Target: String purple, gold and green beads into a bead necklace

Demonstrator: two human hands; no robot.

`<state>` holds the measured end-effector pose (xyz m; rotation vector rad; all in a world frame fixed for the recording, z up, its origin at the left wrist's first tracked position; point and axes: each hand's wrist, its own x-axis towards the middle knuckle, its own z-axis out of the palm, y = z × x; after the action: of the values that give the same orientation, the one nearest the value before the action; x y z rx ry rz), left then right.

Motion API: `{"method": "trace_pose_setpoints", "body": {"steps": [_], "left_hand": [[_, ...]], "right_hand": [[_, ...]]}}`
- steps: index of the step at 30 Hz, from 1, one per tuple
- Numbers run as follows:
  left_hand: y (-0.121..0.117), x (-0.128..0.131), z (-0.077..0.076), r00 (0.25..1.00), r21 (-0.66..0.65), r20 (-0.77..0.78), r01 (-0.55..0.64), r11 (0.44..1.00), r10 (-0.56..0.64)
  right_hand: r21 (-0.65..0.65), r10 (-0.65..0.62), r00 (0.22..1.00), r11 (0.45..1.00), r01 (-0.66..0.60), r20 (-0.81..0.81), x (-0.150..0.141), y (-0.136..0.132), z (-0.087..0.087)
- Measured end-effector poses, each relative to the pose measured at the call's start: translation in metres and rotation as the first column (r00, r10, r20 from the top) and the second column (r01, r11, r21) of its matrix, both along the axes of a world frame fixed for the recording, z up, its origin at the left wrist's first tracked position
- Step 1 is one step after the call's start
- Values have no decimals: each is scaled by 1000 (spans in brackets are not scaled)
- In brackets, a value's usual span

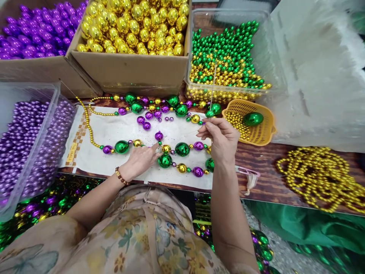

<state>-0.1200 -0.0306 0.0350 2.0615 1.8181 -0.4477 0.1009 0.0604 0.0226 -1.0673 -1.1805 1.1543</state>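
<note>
My right hand (222,137) is raised over the right part of the white cloth (114,123), its thumb and fingers pinching a long thin needle (213,85) that points upward. Close above the fingertips is a green bead (210,113); whether the needle passes through it I cannot tell. My left hand (142,160) lies low on the cloth with its index finger stretched out, touching a small green bead (160,143) beside a purple bead (159,136). Part of a strand of green, gold and purple beads runs under this hand. Loose purple beads (146,125) lie farther back.
Cardboard boxes of purple beads (40,34) and gold beads (134,26) stand behind. Plastic bins hold small purple beads (25,133) and green and gold beads (225,45). A yellow basket (266,135), pink-handled scissors (246,171) and gold bead strings (316,175) are on the right.
</note>
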Motion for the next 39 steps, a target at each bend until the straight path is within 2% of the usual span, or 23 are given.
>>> {"method": "trace_pose_setpoints", "body": {"steps": [4, 9, 19, 23, 26, 31, 35, 39], "left_hand": [[3, -3, -3, 1000, 11, 22, -2, 1000, 2], [10, -5, -4, 998, 101, 35, -55, 993, 52], [18, -15, -12, 996, 89, 50, -82, 993, 78], [20, -18, -17, 987, 119, 114, -124, 985, 110], [29, -18, -22, 976, 178, 152, -185, 967, 158], [47, -8, -26, 978, 156, 118, -189, 970, 172], [56, -5, -28, 979, 137, 123, -178, 974, 162], [58, -14, -28, 960, 145, 221, -208, 967, 173]], "right_hand": [[-2, 11, 1000, 1000, -11, 6, -3, -1, -2], [-20, 21, 1000, 1000, -21, -6, -8, -2, -4], [-35, 40, 997, 998, -42, -64, -18, -2, -3], [-36, 48, 997, 998, -50, -57, -20, -2, -4], [-27, 60, 996, 998, -62, -59, -22, -1, -3], [18, 42, 997, 999, -41, -68, -21, 4, 0], [3, 60, 998, 998, -60, -35, -15, 7, -3], [-53, 103, 993, 994, -100, 62, -3, 10, -15]]}}
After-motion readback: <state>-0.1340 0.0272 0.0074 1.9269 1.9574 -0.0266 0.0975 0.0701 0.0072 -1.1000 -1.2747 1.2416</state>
